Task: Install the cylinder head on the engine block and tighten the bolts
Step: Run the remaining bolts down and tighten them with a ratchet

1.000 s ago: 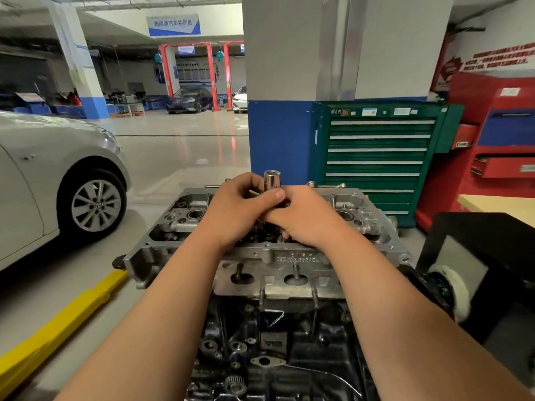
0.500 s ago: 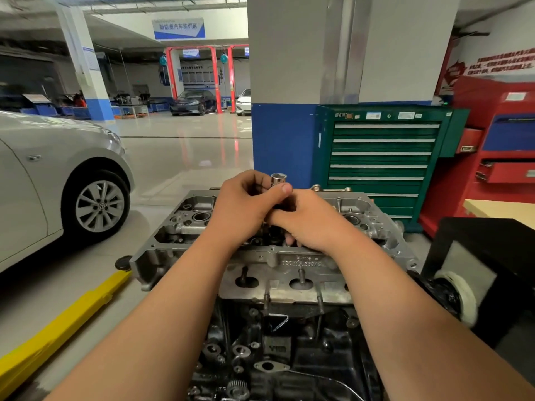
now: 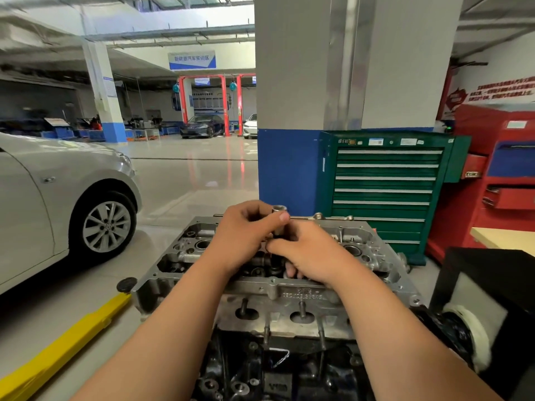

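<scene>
The grey aluminium cylinder head (image 3: 301, 296) sits on top of the dark engine block (image 3: 278, 377) in front of me. A chrome socket tool (image 3: 279, 209) stands upright over the middle of the head. My left hand (image 3: 246, 235) grips its upper part, thumb lying across it just under the open top. My right hand (image 3: 309, 253) is curled round the lower part of the tool, fingers down among the valve gear. The bolt under the tool is hidden by both hands.
A silver car (image 3: 58, 204) stands at the left beside a yellow lift arm (image 3: 58, 351) on the floor. A green tool cabinet (image 3: 385, 192) and a red one (image 3: 503, 175) stand behind the engine. A black stand (image 3: 489, 287) is close on the right.
My hands have stayed on the socket tool with only slight finger shifts. The view has tilted up a little, so the engine sits lower in the frame.
</scene>
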`<state>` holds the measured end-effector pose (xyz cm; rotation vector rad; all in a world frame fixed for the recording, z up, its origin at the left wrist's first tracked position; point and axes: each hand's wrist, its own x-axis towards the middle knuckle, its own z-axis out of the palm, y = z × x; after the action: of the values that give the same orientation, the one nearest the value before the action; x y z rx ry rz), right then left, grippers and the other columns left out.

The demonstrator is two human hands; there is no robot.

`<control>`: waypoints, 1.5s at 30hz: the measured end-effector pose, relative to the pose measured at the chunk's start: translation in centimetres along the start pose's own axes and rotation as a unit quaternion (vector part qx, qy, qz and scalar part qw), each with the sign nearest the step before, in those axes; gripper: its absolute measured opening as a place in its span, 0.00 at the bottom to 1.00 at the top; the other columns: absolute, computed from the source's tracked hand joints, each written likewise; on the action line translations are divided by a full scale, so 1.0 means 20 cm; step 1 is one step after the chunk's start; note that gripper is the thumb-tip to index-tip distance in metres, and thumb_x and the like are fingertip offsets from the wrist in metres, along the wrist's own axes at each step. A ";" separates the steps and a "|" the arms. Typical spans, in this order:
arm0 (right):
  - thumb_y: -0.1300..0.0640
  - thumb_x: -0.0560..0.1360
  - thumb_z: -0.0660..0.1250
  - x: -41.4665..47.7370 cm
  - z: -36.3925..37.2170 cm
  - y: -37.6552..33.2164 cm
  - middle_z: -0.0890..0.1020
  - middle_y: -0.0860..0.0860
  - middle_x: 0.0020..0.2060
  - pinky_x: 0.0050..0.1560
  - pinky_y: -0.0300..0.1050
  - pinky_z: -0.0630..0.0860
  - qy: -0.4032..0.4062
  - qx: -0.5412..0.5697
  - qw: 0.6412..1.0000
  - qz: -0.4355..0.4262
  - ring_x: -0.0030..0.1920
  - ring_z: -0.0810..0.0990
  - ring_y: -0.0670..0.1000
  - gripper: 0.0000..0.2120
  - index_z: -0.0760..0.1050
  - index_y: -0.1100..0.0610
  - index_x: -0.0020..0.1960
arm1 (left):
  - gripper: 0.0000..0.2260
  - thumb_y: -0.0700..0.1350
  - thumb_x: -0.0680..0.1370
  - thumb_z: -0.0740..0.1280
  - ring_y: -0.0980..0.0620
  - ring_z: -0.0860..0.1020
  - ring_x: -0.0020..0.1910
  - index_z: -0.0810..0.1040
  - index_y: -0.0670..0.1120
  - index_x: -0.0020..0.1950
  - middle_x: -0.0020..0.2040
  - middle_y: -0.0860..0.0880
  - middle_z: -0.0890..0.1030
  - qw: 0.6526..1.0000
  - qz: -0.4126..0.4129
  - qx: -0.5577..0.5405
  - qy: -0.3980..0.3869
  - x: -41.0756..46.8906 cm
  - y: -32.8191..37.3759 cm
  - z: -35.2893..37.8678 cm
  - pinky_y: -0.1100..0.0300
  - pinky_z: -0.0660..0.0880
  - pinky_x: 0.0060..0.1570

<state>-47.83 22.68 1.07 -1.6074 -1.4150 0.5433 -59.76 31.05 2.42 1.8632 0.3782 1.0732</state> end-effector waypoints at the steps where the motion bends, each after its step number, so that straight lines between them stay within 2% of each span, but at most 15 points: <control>1: 0.51 0.72 0.66 0.00 -0.01 0.01 0.80 0.52 0.28 0.31 0.45 0.71 -0.008 0.008 1.000 0.003 0.26 0.78 0.48 0.06 0.78 0.48 0.49 | 0.08 0.46 0.76 0.71 0.56 0.78 0.37 0.82 0.49 0.36 0.35 0.52 0.81 1.000 -0.006 -0.009 -0.012 -0.01 -0.01 -0.01 0.64 0.74 0.40; 5: 0.53 0.73 0.70 0.00 -0.01 0.02 0.76 0.46 0.22 0.31 0.42 0.71 0.020 0.007 1.000 -0.001 0.22 0.74 0.45 0.03 0.78 0.52 0.41 | 0.11 0.53 0.73 0.65 0.53 0.80 0.47 0.85 0.50 0.45 0.45 0.50 0.85 0.998 -0.031 -0.049 -0.038 -0.01 -0.01 -0.01 0.60 0.76 0.49; 9: 0.53 0.69 0.70 0.02 0.01 0.00 0.79 0.46 0.27 0.29 0.41 0.70 0.044 -0.002 0.999 -0.019 0.22 0.72 0.41 0.05 0.80 0.51 0.44 | 0.13 0.57 0.65 0.73 0.57 0.77 0.37 0.77 0.49 0.39 0.35 0.50 0.80 0.999 -0.031 -0.010 0.015 -0.02 -0.01 0.04 0.66 0.73 0.38; 13: 0.53 0.70 0.65 0.01 0.00 0.00 0.82 0.46 0.30 0.27 0.40 0.72 0.001 -0.008 1.000 -0.008 0.24 0.77 0.44 0.08 0.78 0.45 0.49 | 0.11 0.49 0.71 0.75 0.57 0.74 0.31 0.75 0.50 0.33 0.30 0.54 0.77 0.995 -0.004 0.035 0.093 -0.04 -0.03 0.06 0.66 0.70 0.33; 18: 0.55 0.73 0.67 0.00 0.00 0.01 0.81 0.50 0.27 0.33 0.43 0.72 0.002 -0.013 1.000 -0.021 0.24 0.77 0.46 0.03 0.80 0.51 0.44 | 0.12 0.55 0.76 0.64 0.59 0.74 0.36 0.79 0.49 0.40 0.34 0.56 0.77 0.999 0.004 0.038 -0.022 -0.07 -0.01 0.02 0.64 0.69 0.40; 21: 0.57 0.72 0.69 0.00 0.01 0.00 0.82 0.52 0.30 0.30 0.42 0.71 0.027 -0.018 0.999 -0.025 0.23 0.73 0.43 0.03 0.81 0.52 0.44 | 0.15 0.58 0.68 0.70 0.56 0.78 0.42 0.78 0.49 0.46 0.40 0.54 0.81 0.998 -0.053 -0.020 -0.026 -0.07 -0.01 0.04 0.60 0.74 0.47; 24: 0.57 0.70 0.68 -0.01 0.01 -0.01 0.82 0.49 0.30 0.28 0.41 0.71 0.028 -0.014 0.999 -0.020 0.23 0.74 0.44 0.07 0.81 0.48 0.46 | 0.10 0.50 0.70 0.75 0.56 0.77 0.36 0.77 0.48 0.38 0.35 0.52 0.80 0.999 -0.050 -0.006 -0.006 -0.07 -0.01 0.04 0.61 0.73 0.40; 28: 0.54 0.74 0.66 -0.01 -0.01 0.00 0.80 0.49 0.27 0.28 0.39 0.71 0.006 0.001 1.000 -0.016 0.24 0.76 0.45 0.07 0.79 0.49 0.50 | 0.11 0.48 0.78 0.67 0.56 0.76 0.37 0.80 0.45 0.39 0.36 0.51 0.80 1.000 -0.015 0.013 -0.009 -0.08 -0.02 0.02 0.65 0.72 0.40; 31: 0.59 0.75 0.68 -0.01 -0.02 0.01 0.77 0.46 0.23 0.27 0.37 0.69 0.011 0.042 0.999 -0.018 0.23 0.73 0.43 0.02 0.79 0.54 0.46 | 0.13 0.52 0.76 0.64 0.56 0.77 0.41 0.81 0.44 0.44 0.40 0.44 0.80 0.999 -0.019 -0.011 -0.030 -0.08 0.00 0.03 0.67 0.72 0.42; 33: 0.58 0.73 0.70 -0.01 -0.02 0.01 0.82 0.45 0.31 0.33 0.38 0.75 0.025 0.035 0.999 -0.028 0.31 0.79 0.42 0.03 0.80 0.53 0.46 | 0.14 0.55 0.70 0.68 0.55 0.80 0.45 0.81 0.47 0.49 0.45 0.46 0.83 0.999 -0.040 -0.031 -0.018 -0.07 -0.01 0.04 0.64 0.75 0.47; 35: 0.56 0.71 0.71 0.00 -0.01 0.00 0.84 0.47 0.38 0.40 0.46 0.79 0.045 0.013 0.998 -0.028 0.39 0.83 0.47 0.06 0.80 0.53 0.49 | 0.15 0.55 0.66 0.74 0.52 0.80 0.42 0.79 0.47 0.45 0.42 0.46 0.83 0.999 -0.041 -0.013 0.002 -0.06 -0.02 0.05 0.56 0.76 0.45; 38: 0.53 0.71 0.69 -0.01 -0.01 0.00 0.80 0.40 0.28 0.27 0.35 0.71 0.045 0.005 0.999 -0.024 0.26 0.76 0.38 0.07 0.78 0.50 0.49 | 0.07 0.49 0.74 0.73 0.56 0.77 0.36 0.79 0.50 0.38 0.35 0.53 0.81 1.000 -0.013 0.014 0.015 -0.07 -0.03 0.03 0.59 0.72 0.40; 40: 0.54 0.74 0.66 -0.02 -0.02 0.00 0.77 0.44 0.23 0.23 0.34 0.67 0.020 0.022 0.999 -0.020 0.22 0.73 0.41 0.06 0.78 0.51 0.51 | 0.09 0.49 0.77 0.68 0.58 0.76 0.37 0.81 0.51 0.38 0.35 0.56 0.80 1.000 0.001 0.021 0.001 -0.08 -0.02 0.03 0.62 0.70 0.42; 43: 0.57 0.75 0.67 -0.02 -0.01 0.01 0.78 0.46 0.24 0.29 0.40 0.71 0.014 0.026 0.999 -0.027 0.25 0.75 0.45 0.03 0.79 0.53 0.48 | 0.10 0.53 0.74 0.64 0.58 0.77 0.41 0.82 0.52 0.39 0.37 0.52 0.80 1.000 -0.016 -0.006 -0.017 -0.08 0.01 0.04 0.65 0.71 0.43; 45: 0.58 0.73 0.70 -0.01 0.00 0.00 0.84 0.46 0.36 0.43 0.47 0.79 0.025 0.026 0.999 -0.035 0.37 0.82 0.46 0.06 0.81 0.52 0.50 | 0.11 0.55 0.70 0.66 0.57 0.79 0.42 0.82 0.50 0.44 0.42 0.49 0.83 0.999 -0.037 -0.015 -0.013 -0.08 0.01 0.05 0.64 0.74 0.45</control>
<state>-47.80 22.53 1.06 -1.5139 -1.4029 0.4912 -59.96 29.37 1.62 1.8209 0.4101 0.9994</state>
